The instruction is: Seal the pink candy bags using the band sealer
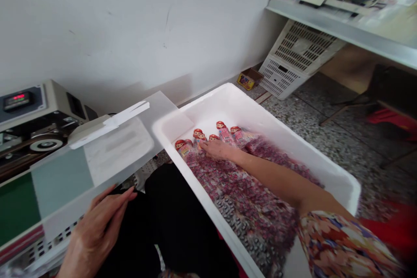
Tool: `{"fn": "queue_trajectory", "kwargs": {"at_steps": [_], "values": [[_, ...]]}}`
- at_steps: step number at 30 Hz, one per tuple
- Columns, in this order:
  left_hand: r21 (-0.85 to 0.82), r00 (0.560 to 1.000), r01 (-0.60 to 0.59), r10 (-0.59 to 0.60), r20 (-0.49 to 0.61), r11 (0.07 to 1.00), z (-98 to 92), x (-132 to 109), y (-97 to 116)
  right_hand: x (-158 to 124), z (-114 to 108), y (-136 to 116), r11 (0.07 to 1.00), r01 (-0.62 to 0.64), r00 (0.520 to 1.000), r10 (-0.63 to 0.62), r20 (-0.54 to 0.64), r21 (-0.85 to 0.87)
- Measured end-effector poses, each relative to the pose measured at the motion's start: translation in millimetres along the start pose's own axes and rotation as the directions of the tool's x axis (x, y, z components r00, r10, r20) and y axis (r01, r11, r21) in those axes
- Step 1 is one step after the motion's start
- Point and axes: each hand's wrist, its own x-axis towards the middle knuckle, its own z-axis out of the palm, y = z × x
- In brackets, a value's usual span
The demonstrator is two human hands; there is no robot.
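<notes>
My right hand [215,150] reaches into a white plastic tub [280,128], palm down. Its stretched fingers rest on small packets with red-haired doll figures [200,136] near the tub's far left corner. More doll packets [221,128] stand beside them against the inner wall. Below my wrist lies a large heap of small pink-and-purple wrapped pieces [241,186], blurred, with a patch of silvery-grey ones [234,217] nearer me. Over my lap, my left hand [100,221] hangs with fingers stretched out and nothing visible in it, next to the edge of a translucent sheet [120,152].
At left stands a machine with a red digital display [18,99], a pulley, and a green conveyor belt [19,208]. White crates [283,76] are stacked under a metal table [325,21], with a small yellow box [247,80] beside them. A dark chair [391,91] is at right.
</notes>
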Motion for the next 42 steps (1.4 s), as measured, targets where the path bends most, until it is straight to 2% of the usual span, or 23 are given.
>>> {"fn": "queue_trajectory", "kwargs": {"at_steps": [4, 9, 12, 16, 20, 24, 27, 30, 32, 34, 36, 38, 40, 42], "values": [[-0.029, 0.999, -0.039, 0.040, 0.012, 0.999, -1.1, 10, 7, 8, -10, 9, 0.998, -0.059, 0.998, 0.059, 0.013, 0.026], [-0.062, 0.995, -0.096, 0.097, 0.002, 0.993, 5.0, 36, 24, 19, -18, 29, 0.982, -0.135, 0.990, 0.138, -0.015, 0.130], [-0.089, 0.985, -0.172, 0.172, -0.001, 0.981, 19.3, 57, 36, 21, -20, 43, 0.958, -0.181, 0.979, 0.196, -0.048, 0.221], [-0.116, 0.973, -0.227, 0.229, 0.005, 0.967, 47.1, 86, 51, 19, -23, 56, 0.909, -0.214, 0.959, 0.265, -0.098, 0.357], [-0.116, 0.983, -0.177, 0.181, 0.022, 0.977, 71.5, 112, 59, 4, -35, 64, 0.839, -0.209, 0.937, 0.319, -0.143, 0.503], [-0.075, 0.997, -0.067, 0.069, 0.022, 0.995, 86.5, 134, 62, -28, -65, 67, 0.763, -0.168, 0.931, 0.331, -0.154, 0.624], [-0.091, 0.999, -0.049, 0.048, -0.005, 0.995, 96.3, 153, 68, -52, -102, 56, 0.675, -0.078, 0.961, 0.247, -0.125, 0.733], [-0.226, 1.000, -0.001, -0.004, -0.024, 0.974, 101.3, 170, 78, -63, -143, 30, 0.527, 0.044, 0.995, 0.056, -0.086, 0.849], [-0.397, 0.996, 0.086, -0.091, 0.006, 0.914, 98.0, 175, 81, -62, -169, 9, 0.493, 0.080, 0.997, -0.038, -0.070, 0.866], [-0.564, 0.977, 0.199, -0.205, 0.054, 0.801, 88.3, 176, 79, -53, -188, -9, 0.472, 0.106, 0.993, -0.103, -0.065, 0.875], [-0.692, 0.950, 0.261, -0.308, 0.059, 0.673, 74.3, 172, 69, -37, -199, -24, 0.418, 0.145, 0.984, -0.152, -0.088, 0.897], [-0.776, 0.925, 0.254, -0.380, 0.019, 0.577, 59.3, 166, 55, -15, -202, -37, 0.353, 0.199, 0.972, -0.189, -0.139, 0.914], [-0.802, 0.898, 0.236, -0.438, -0.035, 0.548, 46.2, 160, 38, 12, -198, -52, 0.298, 0.267, 0.954, -0.219, -0.206, 0.917], [-0.788, 0.872, 0.238, -0.483, -0.085, 0.568, 36.3, 154, 19, 42, -191, -70, 0.259, 0.302, 0.939, -0.249, -0.239, 0.918]]}}
